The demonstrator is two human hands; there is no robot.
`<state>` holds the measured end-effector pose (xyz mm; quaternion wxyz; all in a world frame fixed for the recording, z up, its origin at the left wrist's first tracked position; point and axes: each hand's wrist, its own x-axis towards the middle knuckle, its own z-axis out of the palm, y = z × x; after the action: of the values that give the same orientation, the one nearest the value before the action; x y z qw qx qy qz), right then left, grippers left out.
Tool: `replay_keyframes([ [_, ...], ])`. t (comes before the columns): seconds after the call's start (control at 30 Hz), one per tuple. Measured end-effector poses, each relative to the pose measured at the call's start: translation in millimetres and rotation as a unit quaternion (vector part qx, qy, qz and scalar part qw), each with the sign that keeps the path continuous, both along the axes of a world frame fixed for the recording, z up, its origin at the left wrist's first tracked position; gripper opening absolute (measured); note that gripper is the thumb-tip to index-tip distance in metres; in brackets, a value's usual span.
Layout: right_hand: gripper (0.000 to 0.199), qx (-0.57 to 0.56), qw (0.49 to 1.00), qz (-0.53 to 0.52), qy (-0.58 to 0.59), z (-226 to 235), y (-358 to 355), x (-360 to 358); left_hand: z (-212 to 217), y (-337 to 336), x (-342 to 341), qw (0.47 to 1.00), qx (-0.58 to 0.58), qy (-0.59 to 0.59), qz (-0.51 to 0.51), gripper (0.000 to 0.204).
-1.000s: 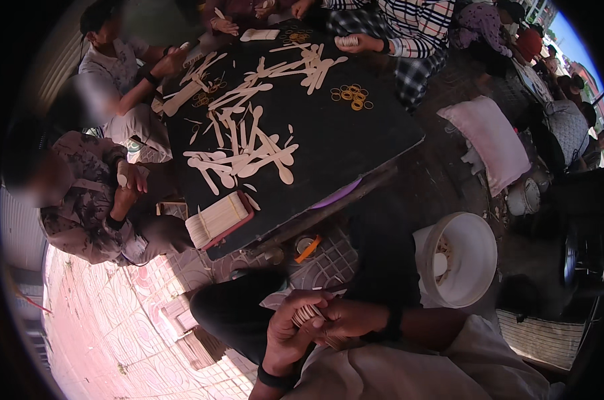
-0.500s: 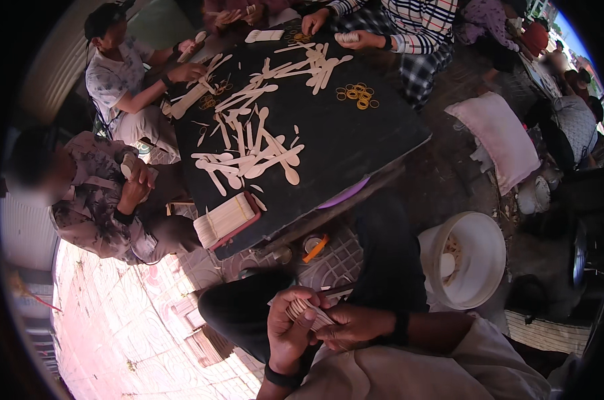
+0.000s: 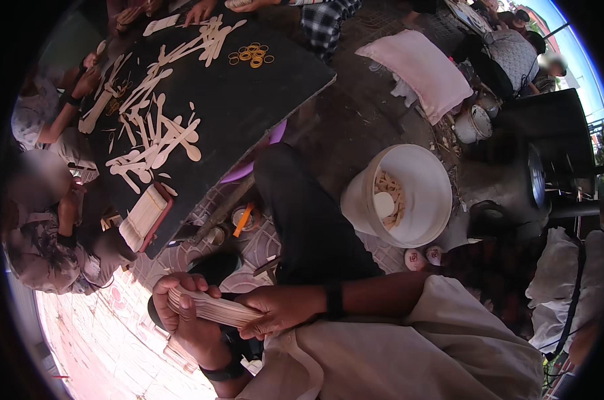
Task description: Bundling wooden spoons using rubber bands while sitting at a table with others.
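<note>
A thick stack of flat wooden sticks lies between both my hands, low in the view above my lap. My left hand wraps around its left end, fingers curled over the top. My right hand grips the right end, a dark band on its wrist. Up and to the left stands a black table strewn with loose wooden spoons and sticks. Yellow rubber bands lie near its far end.
A white bucket holding wooden pieces stands right of my knee. A bundle of sticks rests on the table's near corner. Other people sit around the table's left and far sides. A pink cushion lies beyond the bucket.
The view has swung, so the table sits higher and further left. My hands have drawn the stack of sticks out lengthwise and hold it by both ends.
</note>
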<state>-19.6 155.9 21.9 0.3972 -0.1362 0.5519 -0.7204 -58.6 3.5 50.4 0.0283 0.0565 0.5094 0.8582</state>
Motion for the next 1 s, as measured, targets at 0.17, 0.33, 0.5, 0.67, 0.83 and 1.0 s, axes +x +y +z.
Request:
replay_keyframes([
  [0.17,0.032,0.010,1.000,0.024,-0.017,-3.2,-2.6,-2.6,2.5,-5.0,2.4,1.000,-0.020,0.006,0.021,0.029],
  [0.33,0.026,0.020,0.999,0.000,0.050,2.7,-9.9,0.7,6.7,-10.2,6.1,0.999,-0.022,0.016,0.036,0.030],
  [0.5,0.024,0.053,0.998,0.006,0.044,7.3,-10.4,0.4,10.1,-8.6,8.2,0.999,0.030,-0.001,0.037,0.028],
  [0.67,0.034,0.026,0.999,0.030,0.036,3.8,-8.6,5.0,9.0,-14.1,14.4,0.996,0.074,0.009,0.043,0.025],
  [0.83,0.034,0.120,0.990,0.044,0.062,29.4,-11.5,1.3,12.6,-17.0,19.2,0.994,0.098,0.010,0.049,0.025],
  [1.0,0.031,0.111,0.973,0.005,0.204,20.4,-17.2,6.6,16.9,-21.2,19.9,0.988,0.150,0.013,0.042,0.025],
])
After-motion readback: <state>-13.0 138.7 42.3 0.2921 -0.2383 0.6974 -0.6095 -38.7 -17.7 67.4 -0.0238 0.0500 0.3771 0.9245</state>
